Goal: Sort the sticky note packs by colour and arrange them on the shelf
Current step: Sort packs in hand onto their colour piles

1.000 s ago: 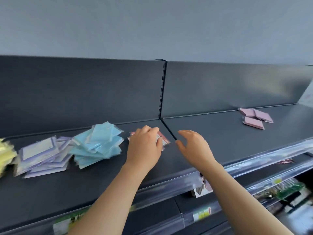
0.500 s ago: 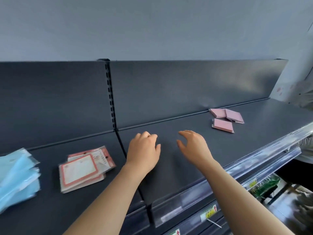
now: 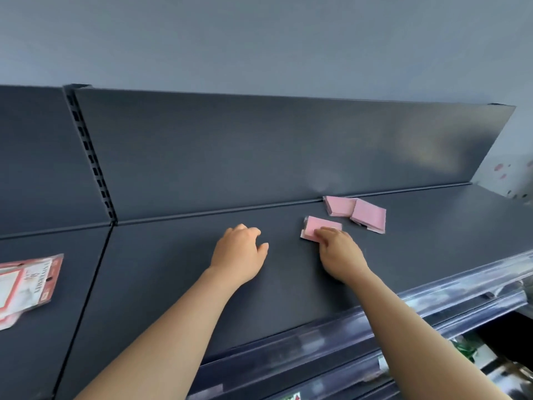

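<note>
Nearest pink pack (image 3: 318, 226) on shelf (image 3: 173, 269), 11 o'clock from your right hand (image 3: 341, 255), which touches it; grip unclear. Long axis roughly 9-to-3. Your left hand (image 3: 239, 255) farther, at pack's 8 o'clock, loosely curled, empty.

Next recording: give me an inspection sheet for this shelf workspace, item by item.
Surface: dark grey metal shelf with an upright back panel.
Job's things: near pink sticky note pack lies flat. A second pink pack and a third pink pack touch by the back panel. Red-bordered packaged note pads are stacked at the left edge.
Clutter: nothing seen.
Grippers: left hand is loosely curled and holds nothing. Right hand touches the near pink sticky note pack; grip unclear.
Cables: nothing seen.
Surroundings: grey wall; clear price-label rail; blurred goods below.
</note>
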A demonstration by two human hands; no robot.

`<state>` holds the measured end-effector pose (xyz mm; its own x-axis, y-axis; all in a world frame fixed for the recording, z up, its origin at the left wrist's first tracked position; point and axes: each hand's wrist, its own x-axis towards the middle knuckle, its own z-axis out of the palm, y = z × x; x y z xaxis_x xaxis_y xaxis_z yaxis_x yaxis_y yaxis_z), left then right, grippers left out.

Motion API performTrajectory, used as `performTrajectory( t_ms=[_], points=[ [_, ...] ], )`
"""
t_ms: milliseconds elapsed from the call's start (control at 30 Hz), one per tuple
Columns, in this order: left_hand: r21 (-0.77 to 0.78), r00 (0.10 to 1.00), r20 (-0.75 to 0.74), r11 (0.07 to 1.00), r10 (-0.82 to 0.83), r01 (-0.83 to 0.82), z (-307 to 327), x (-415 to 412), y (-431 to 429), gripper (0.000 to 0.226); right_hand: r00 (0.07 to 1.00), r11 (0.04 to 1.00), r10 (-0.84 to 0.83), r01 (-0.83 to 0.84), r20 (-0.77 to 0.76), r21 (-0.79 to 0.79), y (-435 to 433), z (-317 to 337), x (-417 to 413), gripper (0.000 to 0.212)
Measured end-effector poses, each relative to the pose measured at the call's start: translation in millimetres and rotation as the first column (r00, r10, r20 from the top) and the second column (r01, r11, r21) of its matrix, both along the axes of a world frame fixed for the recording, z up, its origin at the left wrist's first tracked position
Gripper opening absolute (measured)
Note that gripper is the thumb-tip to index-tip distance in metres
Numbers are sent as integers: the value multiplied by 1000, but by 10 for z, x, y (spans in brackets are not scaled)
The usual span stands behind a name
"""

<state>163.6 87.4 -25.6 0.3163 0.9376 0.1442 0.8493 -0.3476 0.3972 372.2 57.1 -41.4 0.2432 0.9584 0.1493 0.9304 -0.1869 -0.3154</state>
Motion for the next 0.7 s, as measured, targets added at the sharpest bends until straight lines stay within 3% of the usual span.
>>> performTrajectory(
  t_ms=[100, 200, 267, 400, 533, 633, 700],
  points=[
    [-19, 1000, 9, 1000, 20, -19, -23, 250, 60, 43, 985, 989, 145, -141, -96, 55, 16, 15, 74, 41],
    [-22, 1000, -7, 1000, 16, -16, -29, 503, 141, 47, 964, 982, 145, -114, -225, 148, 82, 35, 281, 40],
    [-37, 1000, -31, 999, -3, 2, -30, 662, 207, 55, 982, 986, 31, 0, -188, 165, 198, 19, 545, 41],
    [-59, 989, -129, 997, -66, 58, -71, 889, 355, 64, 987, 987, -160, 160, 15, 12, 342, -99, 981, 35],
    [-70, 969, -213, 992, -122, 109, -136, 951, 463, 61, 982, 991, -125, 116, 140, 65, 330, -102, 962, 28],
    [-44, 962, -250, 994, -110, 102, -140, 877, 491, 59, 976, 996, -6, -14, 219, 92, 290, -55, 793, 29],
    [-39, 965, -249, 996, -82, 74, -131, 796, 521, 55, 989, 987, 119, -128, 89, 101, 307, -47, 689, 32]
  ],
)
